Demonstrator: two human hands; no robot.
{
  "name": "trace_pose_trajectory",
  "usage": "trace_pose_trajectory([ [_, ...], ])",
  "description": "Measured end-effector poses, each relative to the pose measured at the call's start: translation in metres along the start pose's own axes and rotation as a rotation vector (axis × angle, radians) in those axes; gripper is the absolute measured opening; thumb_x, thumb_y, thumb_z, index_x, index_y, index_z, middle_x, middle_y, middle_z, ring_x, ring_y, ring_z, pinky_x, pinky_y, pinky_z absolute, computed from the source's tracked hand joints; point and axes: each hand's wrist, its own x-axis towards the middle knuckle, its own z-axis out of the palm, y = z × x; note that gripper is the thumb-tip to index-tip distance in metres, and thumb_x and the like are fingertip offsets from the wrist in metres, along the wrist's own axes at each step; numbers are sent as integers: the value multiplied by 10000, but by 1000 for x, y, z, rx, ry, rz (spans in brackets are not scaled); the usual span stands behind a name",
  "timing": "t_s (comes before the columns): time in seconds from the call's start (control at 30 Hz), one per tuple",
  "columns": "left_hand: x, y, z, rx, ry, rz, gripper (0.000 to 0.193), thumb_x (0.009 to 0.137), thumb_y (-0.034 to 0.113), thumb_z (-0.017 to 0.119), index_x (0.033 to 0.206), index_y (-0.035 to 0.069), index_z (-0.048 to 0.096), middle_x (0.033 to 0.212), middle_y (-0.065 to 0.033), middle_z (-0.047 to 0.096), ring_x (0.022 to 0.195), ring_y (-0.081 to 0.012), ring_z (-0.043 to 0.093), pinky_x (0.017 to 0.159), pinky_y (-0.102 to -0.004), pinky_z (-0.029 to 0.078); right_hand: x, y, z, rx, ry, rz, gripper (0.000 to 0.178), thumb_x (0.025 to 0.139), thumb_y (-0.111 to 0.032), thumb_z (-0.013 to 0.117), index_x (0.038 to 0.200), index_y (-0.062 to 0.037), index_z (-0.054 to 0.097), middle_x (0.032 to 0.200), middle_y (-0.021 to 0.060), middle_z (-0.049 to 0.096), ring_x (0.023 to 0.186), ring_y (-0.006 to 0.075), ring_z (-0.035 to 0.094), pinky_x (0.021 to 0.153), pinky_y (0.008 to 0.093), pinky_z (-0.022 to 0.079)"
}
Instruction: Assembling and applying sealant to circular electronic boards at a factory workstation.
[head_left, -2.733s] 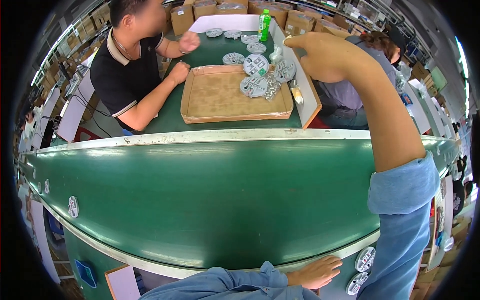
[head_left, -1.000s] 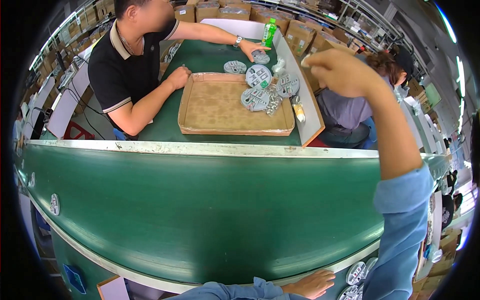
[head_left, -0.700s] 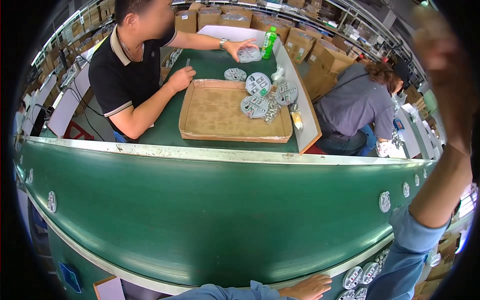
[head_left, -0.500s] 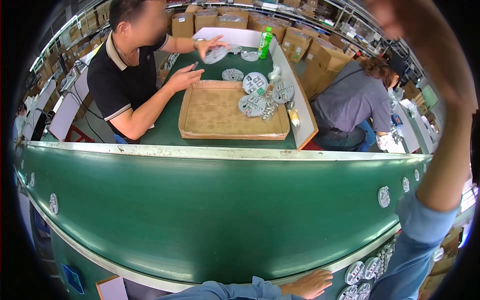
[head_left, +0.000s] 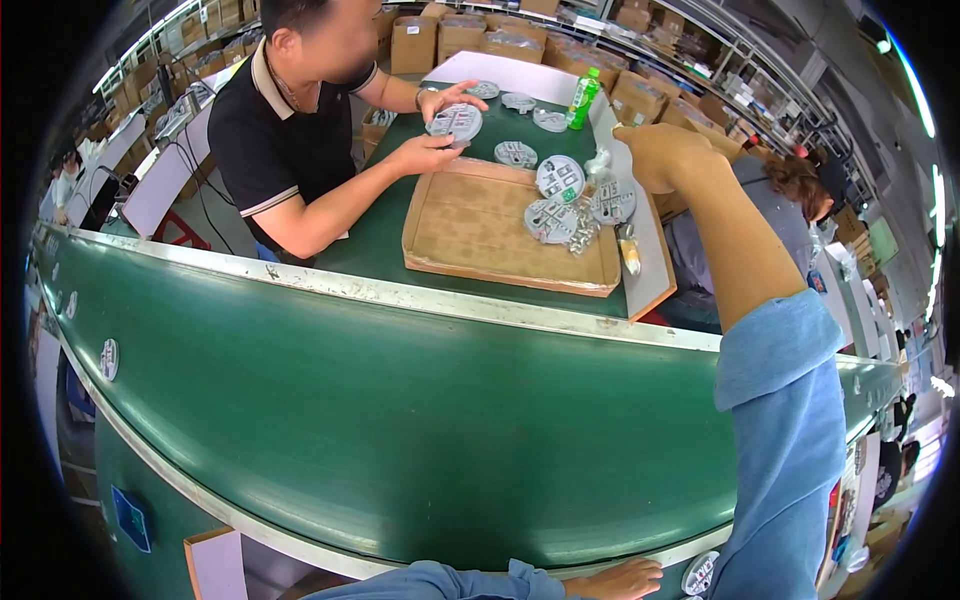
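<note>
My left hand lies flat on the near edge beyond the green belt, its fingers stretched out and holding nothing. Just right of it is a round grey disc-shaped part, partly cut off by my right sleeve. My right hand is raised in front of me at the upper right, wrist bent. Its back faces me and the fingers are mostly hidden, so I cannot tell whether they hold anything. In the picture it overlaps the white divider panel, though it seems well above it.
A green conveyor belt crosses in front of me, with a grey disc at left. Opposite, a co-worker holds a grey disc above a cardboard tray. Several discs, a green bottle and another bent-over person are beyond.
My view has turned. My right arm has come down and leftward from the upper right corner. My left hand stays resting. The co-worker now grips the disc with both hands.
</note>
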Motion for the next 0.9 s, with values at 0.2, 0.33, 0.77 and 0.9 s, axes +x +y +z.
trace_pose_trajectory([
  [0.2,-2,-2,4,-35,-24,-6,379,888,222,754,1215,68,640,1352,-177,569,1380,-383,485,1187,-555,386,14,0,10,-2,22,20,868,843,32,630,1622,-323,485,1479,90,671,1274,323,703,960,516,590],
  [0.33,-4,-2,7,-46,16,1,396,896,204,754,1241,68,615,1366,-172,555,1395,-383,468,1192,-555,379,15,-1,14,-1,31,16,862,843,30,636,1615,-326,496,1461,81,685,1275,316,702,960,509,592],
  [0.77,-8,-3,11,-31,28,1,425,897,204,765,1263,67,600,1367,-172,545,1401,-385,463,1192,-556,378,12,-7,13,19,71,22,815,874,14,642,1603,-324,509,1459,52,685,1296,286,688,978,483,600],
  [0.9,3,-5,5,-71,-71,-28,407,902,192,753,1260,36,638,1380,-184,562,1405,-380,470,1200,-528,379,11,-8,13,11,61,10,794,884,11,643,1596,-318,516,1455,53,687,1299,285,687,973,485,601],
])
